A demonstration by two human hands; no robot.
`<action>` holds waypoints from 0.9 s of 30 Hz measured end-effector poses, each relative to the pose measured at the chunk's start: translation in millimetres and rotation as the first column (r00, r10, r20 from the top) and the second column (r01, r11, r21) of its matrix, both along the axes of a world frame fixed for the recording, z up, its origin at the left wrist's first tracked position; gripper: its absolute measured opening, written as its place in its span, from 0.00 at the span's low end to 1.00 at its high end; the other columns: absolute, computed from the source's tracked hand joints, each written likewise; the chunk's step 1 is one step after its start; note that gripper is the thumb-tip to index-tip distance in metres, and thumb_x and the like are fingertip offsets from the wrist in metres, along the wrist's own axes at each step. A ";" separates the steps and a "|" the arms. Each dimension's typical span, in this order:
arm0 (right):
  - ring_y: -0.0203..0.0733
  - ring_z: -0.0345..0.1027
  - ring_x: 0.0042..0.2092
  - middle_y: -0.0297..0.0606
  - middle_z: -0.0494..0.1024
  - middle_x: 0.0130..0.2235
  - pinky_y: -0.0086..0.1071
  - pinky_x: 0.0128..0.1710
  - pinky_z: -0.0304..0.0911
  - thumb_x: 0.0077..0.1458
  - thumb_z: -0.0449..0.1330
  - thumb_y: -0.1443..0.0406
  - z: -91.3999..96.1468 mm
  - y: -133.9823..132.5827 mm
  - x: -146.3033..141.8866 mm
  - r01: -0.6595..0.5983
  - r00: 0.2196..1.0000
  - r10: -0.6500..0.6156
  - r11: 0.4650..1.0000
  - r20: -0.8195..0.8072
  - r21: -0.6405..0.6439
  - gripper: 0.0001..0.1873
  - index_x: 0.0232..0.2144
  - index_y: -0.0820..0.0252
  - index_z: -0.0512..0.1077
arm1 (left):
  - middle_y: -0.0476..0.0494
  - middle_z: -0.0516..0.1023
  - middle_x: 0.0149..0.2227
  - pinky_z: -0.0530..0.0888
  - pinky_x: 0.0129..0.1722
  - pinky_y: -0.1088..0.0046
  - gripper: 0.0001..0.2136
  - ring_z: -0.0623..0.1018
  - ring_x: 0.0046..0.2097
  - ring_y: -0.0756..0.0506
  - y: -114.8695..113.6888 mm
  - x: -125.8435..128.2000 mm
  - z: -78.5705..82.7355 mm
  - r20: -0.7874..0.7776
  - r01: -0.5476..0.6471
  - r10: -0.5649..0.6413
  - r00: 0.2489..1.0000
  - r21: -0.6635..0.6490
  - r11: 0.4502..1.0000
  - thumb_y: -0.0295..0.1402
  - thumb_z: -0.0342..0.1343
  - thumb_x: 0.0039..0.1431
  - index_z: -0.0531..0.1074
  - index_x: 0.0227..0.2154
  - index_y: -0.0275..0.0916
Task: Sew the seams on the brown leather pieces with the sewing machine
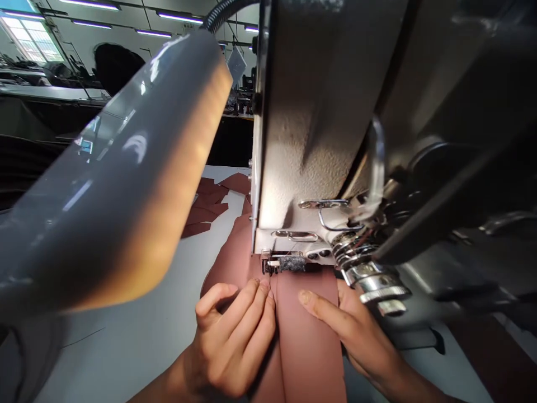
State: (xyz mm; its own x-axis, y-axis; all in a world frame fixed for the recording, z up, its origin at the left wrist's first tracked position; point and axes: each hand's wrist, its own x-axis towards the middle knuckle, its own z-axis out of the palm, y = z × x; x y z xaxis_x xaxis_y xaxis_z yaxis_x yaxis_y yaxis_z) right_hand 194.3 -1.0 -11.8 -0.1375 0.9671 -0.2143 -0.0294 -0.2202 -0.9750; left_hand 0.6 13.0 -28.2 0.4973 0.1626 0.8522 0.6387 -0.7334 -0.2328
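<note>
A grey lamp (113,162) hung in my way on the left, with cut leather pieces (205,204) lying beyond it on the table (138,347). My left hand (229,341) and right hand (356,336) gripped the brown leather (308,341) where it ran under the presser foot (277,264) of the sewing machine (323,140).

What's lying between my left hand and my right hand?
In the head view, a reddish-brown strip of material lies between the left hand and right hand.
</note>
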 end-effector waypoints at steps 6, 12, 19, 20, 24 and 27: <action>0.47 0.66 0.50 0.44 0.77 0.41 0.38 0.53 0.61 0.53 0.60 0.56 -3.5 10.3 8.8 0.038 0.989 -0.050 0.996 0.141 0.086 0.18 0.41 0.62 0.74 | 0.33 0.80 0.36 0.63 0.46 0.60 0.12 0.79 0.42 0.41 -3.9 0.4 5.5 0.000 -0.034 0.034 0.999 -0.046 0.998 0.20 0.45 0.63 0.74 0.34 0.26; 0.47 0.70 0.44 0.42 0.76 0.43 0.41 0.51 0.64 0.50 0.62 0.55 -3.2 18.8 11.0 0.060 0.982 -0.065 0.998 0.179 0.032 0.19 0.41 0.60 0.75 | 0.33 0.80 0.35 0.63 0.42 0.60 0.11 0.80 0.40 0.40 -7.1 0.5 15.8 -0.037 -0.060 0.057 0.998 -0.093 0.994 0.20 0.44 0.64 0.72 0.34 0.26; 0.49 0.69 0.46 0.39 0.78 0.36 0.44 0.53 0.60 0.43 0.66 0.58 -3.0 29.2 11.9 0.062 0.998 -0.063 0.995 0.007 0.073 0.16 0.35 0.59 0.76 | 0.32 0.80 0.36 0.62 0.43 0.58 0.12 0.80 0.40 0.39 -8.0 2.5 15.4 -0.076 -0.108 0.100 0.992 -0.104 0.989 0.21 0.43 0.64 0.73 0.35 0.26; 0.49 0.69 0.46 0.39 0.78 0.35 0.44 0.54 0.60 0.42 0.66 0.58 -3.6 31.0 13.2 0.072 0.997 -0.073 0.995 0.015 0.073 0.16 0.35 0.58 0.76 | 0.31 0.80 0.36 0.62 0.42 0.58 0.11 0.80 0.39 0.38 -8.0 3.4 15.4 -0.073 -0.106 0.098 0.992 -0.106 0.989 0.21 0.44 0.63 0.73 0.35 0.25; 0.51 0.67 0.47 0.38 0.78 0.32 0.44 0.54 0.58 0.33 0.69 0.62 -0.9 36.9 20.6 0.106 0.994 -0.109 0.992 0.031 0.075 0.16 0.30 0.57 0.76 | 0.28 0.79 0.36 0.62 0.40 0.56 0.10 0.80 0.39 0.35 -7.8 6.0 15.6 -0.062 -0.109 0.102 0.993 -0.124 0.986 0.19 0.45 0.62 0.73 0.36 0.22; 0.50 0.69 0.41 0.38 0.76 0.26 0.44 0.50 0.61 0.31 0.69 0.63 7.7 30.4 29.2 0.121 0.993 -0.122 0.991 0.005 0.053 0.12 0.24 0.58 0.75 | 0.27 0.79 0.39 0.62 0.41 0.54 0.10 0.79 0.40 0.34 -9.3 5.3 15.5 -0.074 -0.118 0.108 0.991 -0.152 0.981 0.19 0.46 0.62 0.73 0.38 0.22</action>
State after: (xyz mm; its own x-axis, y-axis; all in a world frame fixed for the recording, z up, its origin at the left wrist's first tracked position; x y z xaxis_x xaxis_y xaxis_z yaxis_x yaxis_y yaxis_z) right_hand 223.5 29.4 -4.1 -0.0166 0.9864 -0.1634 -0.0452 -0.1640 -0.9854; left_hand 5.8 3.7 -12.7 0.5218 0.3490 0.7784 0.7068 -0.6878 -0.1654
